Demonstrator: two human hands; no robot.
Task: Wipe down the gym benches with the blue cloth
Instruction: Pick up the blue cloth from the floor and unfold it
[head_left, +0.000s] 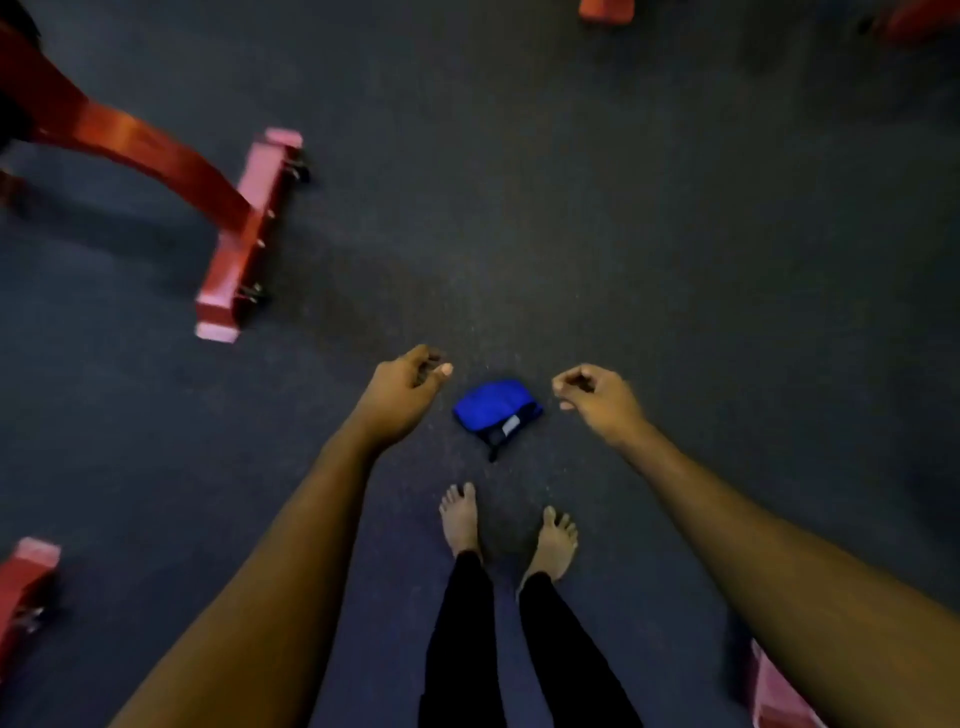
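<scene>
Reaching down on either side of the blue cloth, both hands hang above the dark floor with nothing in them. The left hand has its fingers loosely curled and the thumb pointing toward the cloth, and the right hand is likewise loosely curled, its fingertips drawn near the thumb but pinching nothing. The cloth lies bunched in a small heap on the floor just ahead of the person's bare feet, between the two hands and touching neither; a pale tag and a dark edge show at its near side. That framing of the cloth from both sides suggests a pickup is in hand, so the wiping itself has not begun. A red bench frame stands well apart at the left, its cross foot flat on the floor, and only its base is in view; the padded top cannot be seen. More red feet show at the lower left and along the top edge, probably other benches waiting their turn.
</scene>
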